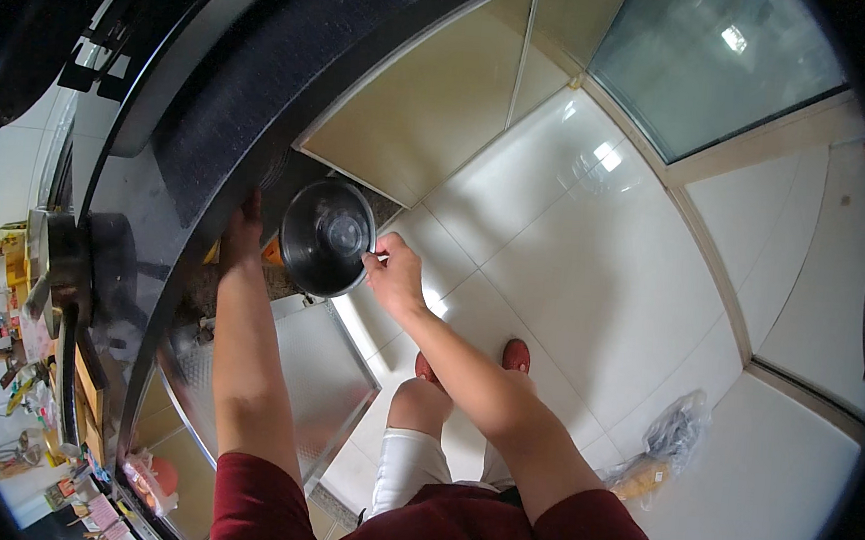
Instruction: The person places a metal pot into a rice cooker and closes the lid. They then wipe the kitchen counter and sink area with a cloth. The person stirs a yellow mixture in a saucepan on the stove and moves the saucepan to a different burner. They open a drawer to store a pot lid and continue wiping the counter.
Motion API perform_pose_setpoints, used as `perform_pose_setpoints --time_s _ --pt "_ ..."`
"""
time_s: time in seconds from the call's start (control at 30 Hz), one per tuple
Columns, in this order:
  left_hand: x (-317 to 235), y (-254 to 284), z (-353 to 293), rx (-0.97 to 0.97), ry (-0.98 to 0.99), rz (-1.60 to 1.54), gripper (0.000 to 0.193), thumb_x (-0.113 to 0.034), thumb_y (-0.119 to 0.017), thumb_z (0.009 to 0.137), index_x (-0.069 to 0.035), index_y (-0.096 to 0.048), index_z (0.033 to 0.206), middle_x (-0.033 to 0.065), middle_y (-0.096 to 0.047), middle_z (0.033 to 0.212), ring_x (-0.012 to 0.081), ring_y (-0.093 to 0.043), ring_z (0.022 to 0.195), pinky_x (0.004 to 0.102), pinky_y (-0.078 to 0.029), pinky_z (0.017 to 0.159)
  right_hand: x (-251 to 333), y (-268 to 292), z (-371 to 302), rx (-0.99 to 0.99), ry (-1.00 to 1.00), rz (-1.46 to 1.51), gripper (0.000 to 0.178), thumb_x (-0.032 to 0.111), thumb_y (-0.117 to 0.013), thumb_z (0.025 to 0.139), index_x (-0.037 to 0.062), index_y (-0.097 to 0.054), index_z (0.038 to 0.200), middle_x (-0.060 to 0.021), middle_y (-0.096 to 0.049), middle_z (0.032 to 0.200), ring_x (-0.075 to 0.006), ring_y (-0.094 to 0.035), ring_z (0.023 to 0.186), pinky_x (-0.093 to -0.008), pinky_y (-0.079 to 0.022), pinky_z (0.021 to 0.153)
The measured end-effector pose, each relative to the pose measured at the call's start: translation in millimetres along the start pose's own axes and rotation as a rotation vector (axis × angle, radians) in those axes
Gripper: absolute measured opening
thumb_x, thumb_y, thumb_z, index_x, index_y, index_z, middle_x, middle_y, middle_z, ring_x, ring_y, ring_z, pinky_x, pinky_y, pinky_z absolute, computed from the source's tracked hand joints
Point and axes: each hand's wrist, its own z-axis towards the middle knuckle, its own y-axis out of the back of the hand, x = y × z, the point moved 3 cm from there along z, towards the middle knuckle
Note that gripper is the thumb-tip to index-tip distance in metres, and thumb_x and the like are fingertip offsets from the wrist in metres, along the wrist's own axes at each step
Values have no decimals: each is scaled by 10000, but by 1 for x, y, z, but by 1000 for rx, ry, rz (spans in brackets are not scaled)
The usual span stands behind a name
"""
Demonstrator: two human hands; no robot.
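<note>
A round black bowl (326, 238), its hollow side facing up toward me, hangs in front of the open cabinet under the counter. My right hand (395, 275) pinches its rim on the right side, thumb and fingers closed. To the left of the bowl, my left hand (244, 219) reaches under the counter edge into the dark cabinet opening. Its fingers are mostly hidden in the shadow there, so what they touch does not show. Close to the left wrist, some yellow and orange items (271, 252) show partly inside the cabinet.
The dark countertop (235, 76) curves above the cabinet. An open cabinet door (281, 360) stands near my left forearm; a beige cabinet front (435, 90) is beyond the bowl. A pot (64, 264) rests on the counter at left. Plastic bags (669, 442) lie on the tiled floor at right.
</note>
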Motion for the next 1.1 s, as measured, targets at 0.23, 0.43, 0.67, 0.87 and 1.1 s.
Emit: perform_pose_setpoints --time_s 0.23,0.43,0.67,0.87,1.1 --pt "2 4 38 104 4 -92 430 -290 -472 958 -62 -444 1321 125 -420 1370 282 -420 1237 421 -397 996 -1 -8 12 -28 80 -26 127 62 -625 817 -3 -527 865 -168 -621 713 -252 -629 580 -367 -492 575" --pt "-1 -2 39 87 5 -104 412 -291 -475 957 -62 -457 1299 122 -440 1332 276 -438 1207 416 -404 977 3 -19 22 -5 51 -21 165 77 -647 786 -5 -534 875 -193 -627 789 -336 -632 765 -393 -492 710" --pt "-7 6 27 52 0 -91 390 -292 -478 956 -63 -472 1272 119 -464 1288 269 -460 1173 411 -412 956 10 -29 31 -19 -11 9 153 73 -652 775 0 -538 847 -188 -625 789 -338 -635 756 -403 -494 689" --pt "-14 17 16 32 -9 -86 373 -293 -481 956 -63 -485 1250 116 -484 1249 263 -479 1143 406 -419 938 32 -33 32 8 4 42 133 54 -633 785 -5 -519 819 -162 -609 666 -285 -634 568 -380 -493 566" --pt "-27 26 1 13 -14 -83 354 -293 -484 955 -64 -500 1224 113 -508 1205 257 -500 1108 401 -428 917 60 -46 35 28 -1 110 121 40 -617 793 -11 -508 803 -156 -595 626 -244 -635 522 -370 -494 521"
